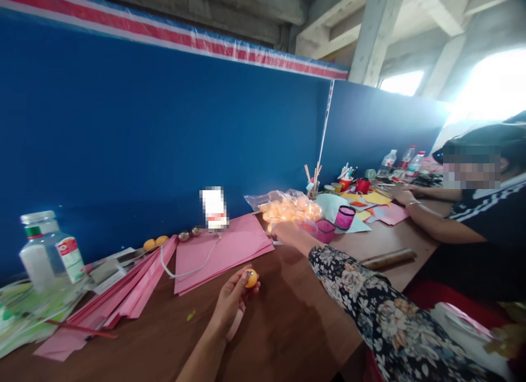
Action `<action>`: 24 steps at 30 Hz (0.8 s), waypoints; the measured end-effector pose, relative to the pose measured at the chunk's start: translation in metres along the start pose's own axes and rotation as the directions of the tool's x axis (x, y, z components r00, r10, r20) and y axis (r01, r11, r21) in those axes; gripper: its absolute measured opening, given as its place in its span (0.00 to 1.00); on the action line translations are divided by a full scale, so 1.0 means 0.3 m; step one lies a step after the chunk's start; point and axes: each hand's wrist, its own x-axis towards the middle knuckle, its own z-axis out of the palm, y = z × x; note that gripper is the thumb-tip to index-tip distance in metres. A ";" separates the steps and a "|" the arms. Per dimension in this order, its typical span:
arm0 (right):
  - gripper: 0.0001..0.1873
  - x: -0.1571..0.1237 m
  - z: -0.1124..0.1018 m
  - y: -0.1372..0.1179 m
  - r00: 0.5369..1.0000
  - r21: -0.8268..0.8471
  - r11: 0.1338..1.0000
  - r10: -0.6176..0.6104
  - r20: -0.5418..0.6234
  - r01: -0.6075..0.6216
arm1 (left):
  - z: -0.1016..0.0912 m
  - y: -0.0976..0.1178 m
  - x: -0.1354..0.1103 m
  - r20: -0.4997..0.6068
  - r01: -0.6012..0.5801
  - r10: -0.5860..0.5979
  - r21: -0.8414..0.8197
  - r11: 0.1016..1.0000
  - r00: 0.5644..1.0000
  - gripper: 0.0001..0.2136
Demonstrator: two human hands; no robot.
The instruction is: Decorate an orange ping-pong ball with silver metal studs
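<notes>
My left hand point(234, 302) is raised over the brown table point(287, 316), its fingers pinched on a small orange ball point(251, 278). My right arm, in a flowered sleeve, stretches forward; my right hand point(283, 231) reaches into a clear plastic bag of orange balls point(287, 206). Its fingers are partly hidden at the bag. A pink cup point(325, 230) stands just right of that hand.
Pink paper sheets point(230, 245) and a white cable lie ahead. A plastic bottle point(49, 250) stands far left. Two more orange balls point(155, 242) rest by the blue partition. A co-worker's hand point(405, 195) lies on coloured paper at the right, near cups and bottles.
</notes>
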 end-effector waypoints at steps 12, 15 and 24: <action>0.07 -0.064 -0.022 0.012 0.981 0.144 0.988 -0.028 -0.190 0.056 | -0.003 0.001 0.004 -0.001 0.009 -0.009 -0.004 1.000 1.000 0.19; 0.06 -0.092 -0.024 -0.011 0.964 0.251 0.964 -0.019 -0.264 0.088 | 0.004 0.004 0.004 -0.023 0.023 -0.023 -0.003 1.000 0.999 0.20; 0.12 -0.154 0.153 -0.339 0.920 0.920 0.114 0.082 -0.384 0.374 | -0.011 0.001 0.011 -0.112 -0.074 0.066 -0.073 0.995 0.992 0.16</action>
